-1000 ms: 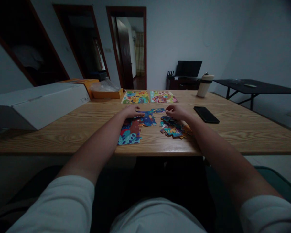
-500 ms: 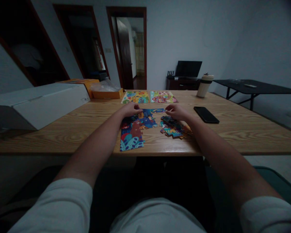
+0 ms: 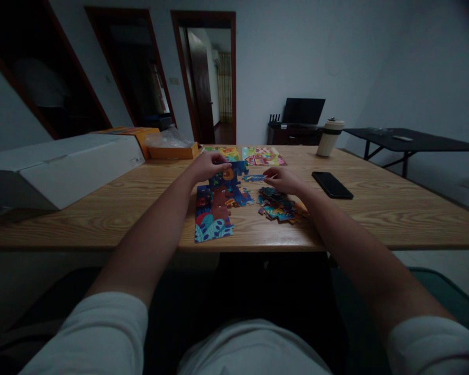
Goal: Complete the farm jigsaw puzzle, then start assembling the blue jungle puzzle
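Note:
My left hand (image 3: 210, 165) is closed on the upper edge of a joined puzzle section (image 3: 227, 176), dark blue with an orange shape, which is tilted up off the table. Below it lies the rest of the partly joined jigsaw puzzle (image 3: 214, 224), with a brown figure and pale blue leaves. My right hand (image 3: 278, 178) pinches the right end of a narrow blue puzzle strip (image 3: 254, 178), its fingertips partly hiding that end. Under my right hand and wrist is a heap of loose puzzle pieces (image 3: 279, 209).
Two bright finished-looking picture puzzles, one yellow (image 3: 229, 153) and one pink and green (image 3: 262, 156), lie behind. A black phone (image 3: 332, 185) and a lidded cup (image 3: 330, 137) are on the right. A white box (image 3: 82, 166) and an orange tray (image 3: 174, 152) with clear plastic stand left.
My left hand has risen slightly, lifting the upper puzzle section so that it tilts up. The narrow strip now lies apart from that section. My right hand has shifted slightly left.

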Motion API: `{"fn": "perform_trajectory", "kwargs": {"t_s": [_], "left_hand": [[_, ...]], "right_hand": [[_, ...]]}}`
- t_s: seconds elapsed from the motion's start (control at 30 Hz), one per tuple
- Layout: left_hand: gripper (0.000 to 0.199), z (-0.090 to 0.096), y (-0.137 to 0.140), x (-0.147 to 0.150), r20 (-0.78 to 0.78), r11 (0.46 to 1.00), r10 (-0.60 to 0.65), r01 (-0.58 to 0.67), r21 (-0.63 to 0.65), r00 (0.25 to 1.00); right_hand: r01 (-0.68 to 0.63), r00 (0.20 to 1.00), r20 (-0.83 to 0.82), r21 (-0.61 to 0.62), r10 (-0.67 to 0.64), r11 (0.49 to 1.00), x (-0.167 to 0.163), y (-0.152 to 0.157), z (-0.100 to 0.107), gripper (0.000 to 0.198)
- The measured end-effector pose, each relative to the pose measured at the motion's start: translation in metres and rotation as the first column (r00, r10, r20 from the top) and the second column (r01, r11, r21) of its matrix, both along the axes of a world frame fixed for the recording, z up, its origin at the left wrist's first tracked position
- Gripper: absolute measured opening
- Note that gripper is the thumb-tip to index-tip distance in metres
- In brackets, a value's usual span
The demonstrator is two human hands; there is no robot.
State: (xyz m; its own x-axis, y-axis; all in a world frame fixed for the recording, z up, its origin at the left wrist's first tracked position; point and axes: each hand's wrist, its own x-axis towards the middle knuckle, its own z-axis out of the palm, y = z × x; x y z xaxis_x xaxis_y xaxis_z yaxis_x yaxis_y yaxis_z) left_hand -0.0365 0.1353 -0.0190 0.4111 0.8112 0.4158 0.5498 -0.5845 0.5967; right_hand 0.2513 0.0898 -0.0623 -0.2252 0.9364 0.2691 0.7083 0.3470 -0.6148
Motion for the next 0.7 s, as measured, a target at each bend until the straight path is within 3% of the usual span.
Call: {"fn": "perform_trajectory", "kwargs": {"t_s": [0.17, 0.4, 0.57, 0.7], "left_hand": [[0.032, 0.013, -0.013, 0.001, 0.165, 0.998, -0.002, -0.009, 0.064, 0.986], [0.029, 0.026, -0.022, 0.016, 0.378, 0.985, -0.043, -0.024, 0.170, 0.925], [0.029, 0.023, -0.026, 0.023, 0.394, 0.991, -0.078, 0.029, 0.129, 0.916], [0.032, 0.013, -0.029, 0.029, 0.333, 0.991, -0.137, 0.124, 0.059, 0.933]], "right_hand": [[-0.089, 0.990, -0.109, -0.039, 0.085, 0.995, -0.013, -0.006, 0.003, 0.020], [-0.298, 0.907, -0.342, -0.108, 0.247, 0.948, -0.045, -0.017, 0.005, 0.035], [-0.286, 0.860, -0.473, -0.135, 0.192, 0.949, -0.049, -0.016, 0.004, 0.040], [-0.285, 0.725, -0.674, -0.109, 0.140, 0.952, -0.040, -0.014, 0.008, 0.038]]}}
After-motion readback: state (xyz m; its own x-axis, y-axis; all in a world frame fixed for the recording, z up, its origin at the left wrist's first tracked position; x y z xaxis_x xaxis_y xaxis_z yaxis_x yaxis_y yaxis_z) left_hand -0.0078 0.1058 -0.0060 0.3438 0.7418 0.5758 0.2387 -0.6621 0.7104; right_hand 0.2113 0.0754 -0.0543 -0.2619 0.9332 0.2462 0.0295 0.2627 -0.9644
